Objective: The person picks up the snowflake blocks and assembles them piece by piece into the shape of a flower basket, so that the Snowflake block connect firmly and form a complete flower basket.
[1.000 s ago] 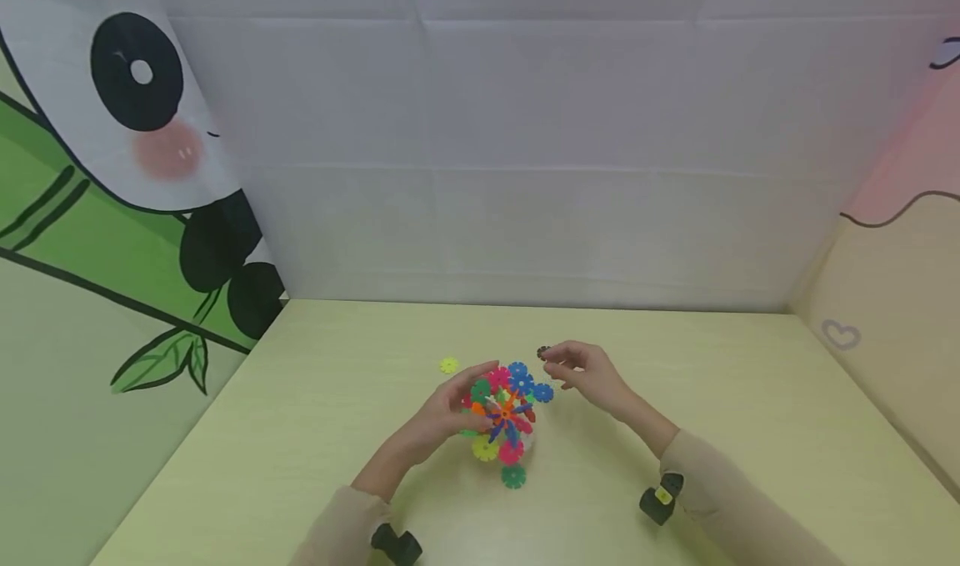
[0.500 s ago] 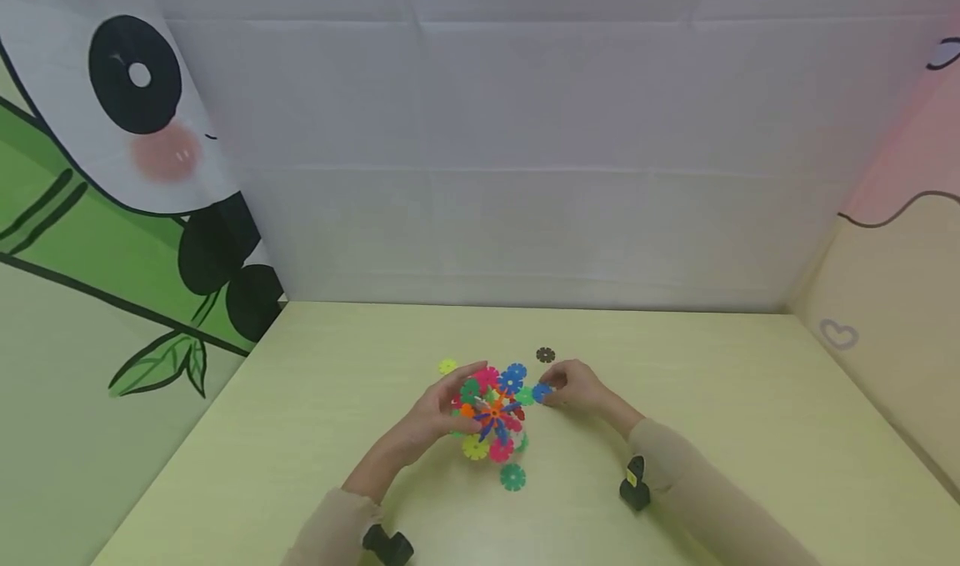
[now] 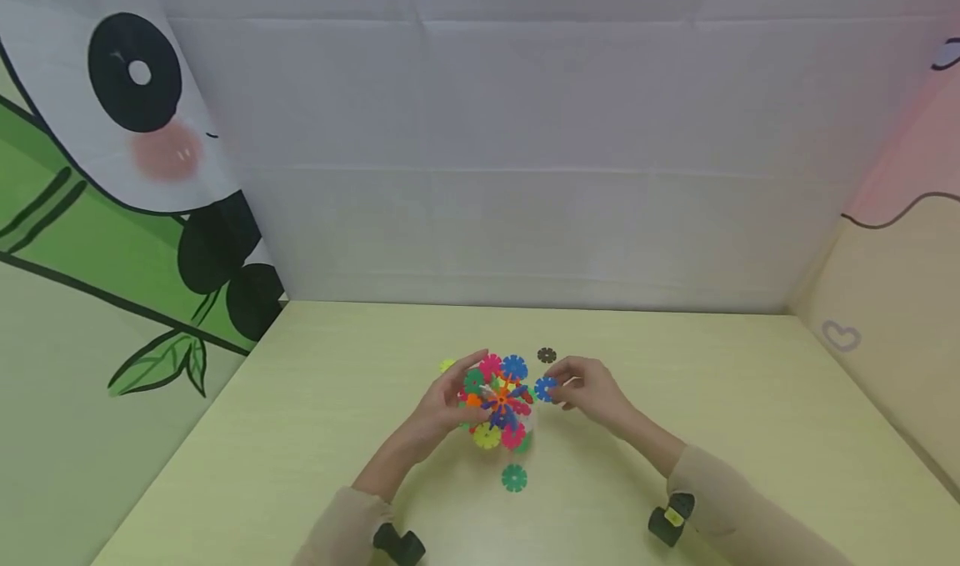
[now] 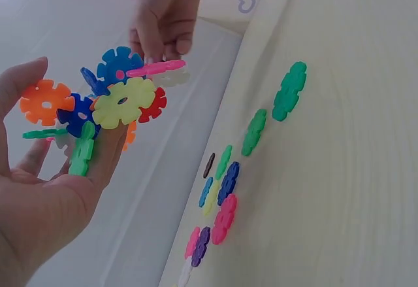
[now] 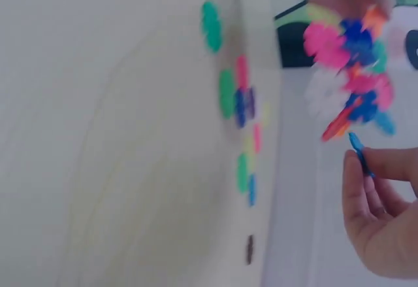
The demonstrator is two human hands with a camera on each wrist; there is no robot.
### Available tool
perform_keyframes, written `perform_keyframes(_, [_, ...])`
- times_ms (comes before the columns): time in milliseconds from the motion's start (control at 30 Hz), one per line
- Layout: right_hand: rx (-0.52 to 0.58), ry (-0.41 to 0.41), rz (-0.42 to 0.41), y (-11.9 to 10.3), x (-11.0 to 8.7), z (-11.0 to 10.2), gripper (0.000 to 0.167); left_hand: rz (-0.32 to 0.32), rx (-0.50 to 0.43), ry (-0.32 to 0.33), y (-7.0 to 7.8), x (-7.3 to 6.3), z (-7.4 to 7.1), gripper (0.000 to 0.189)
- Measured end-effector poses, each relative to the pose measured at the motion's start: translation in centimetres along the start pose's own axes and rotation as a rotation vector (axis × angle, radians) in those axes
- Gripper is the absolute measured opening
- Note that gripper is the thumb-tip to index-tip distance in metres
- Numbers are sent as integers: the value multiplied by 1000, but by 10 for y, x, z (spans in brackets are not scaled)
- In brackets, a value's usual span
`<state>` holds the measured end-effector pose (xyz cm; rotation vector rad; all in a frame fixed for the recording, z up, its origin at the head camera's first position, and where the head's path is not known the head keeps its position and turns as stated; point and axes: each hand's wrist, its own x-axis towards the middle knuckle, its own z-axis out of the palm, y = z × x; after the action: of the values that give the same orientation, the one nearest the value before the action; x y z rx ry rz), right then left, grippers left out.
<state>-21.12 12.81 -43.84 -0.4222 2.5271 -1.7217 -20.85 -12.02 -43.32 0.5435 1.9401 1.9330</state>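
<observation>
My left hand [image 3: 438, 412] holds a ball-like cluster of interlocking notched plastic discs [image 4: 124, 104] above the table, in orange, blue, yellow, pink, green, red and white. Its thumb and fingers curve around the near side of the cluster. Just to the right, my right hand [image 3: 596, 391] pinches a single blue notched disc [image 3: 545, 389] between thumb and fingertips. Seen from the right wrist, that blue disc [image 5: 359, 153] is edge-on, its tip close under the cluster [image 5: 353, 71]. The palm side of the cluster is hidden by the left hand.
Loose discs lie on the pale table [image 3: 675, 358]: a green disc [image 3: 514, 478] in front, a dark brown disc [image 3: 547, 355] behind, a yellow disc [image 3: 447, 365] at back left. Several more show in the left wrist view, including a pink disc [image 4: 225, 219]. A white wall backdrop [image 3: 525, 216] stands behind.
My right hand has come from beside the dark brown disc to the blue disc and now pinches it. The left hand has kept the cluster, turning and shifting it slightly.
</observation>
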Motion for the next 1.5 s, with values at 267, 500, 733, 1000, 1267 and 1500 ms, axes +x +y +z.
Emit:
perform_keyframes(267, [50, 54, -45, -26, -19, -4, 21, 18, -32, -9, 4, 1, 9, 75])
perform_keyframes(500, [53, 86, -52, -28, -21, -2, 21, 20, -27, -15, 3, 3, 11, 75])
perform_keyframes(733, [21, 80, -65, -32, -18, 0, 21, 10, -18, -9, 5, 2, 14, 75])
perform_keyframes(1000, [34, 100, -74, -34, -19, 0, 19, 2, 2, -60, 9, -1, 15, 67])
perform_keyframes(1267, [52, 120, -89, -37, -20, 1, 17, 17, 4, -8, 14, -5, 22, 67])
perform_keyframes(1500, [50, 68, -85, -41, -18, -4, 17, 68, -30, 27, 14, -9, 29, 72])
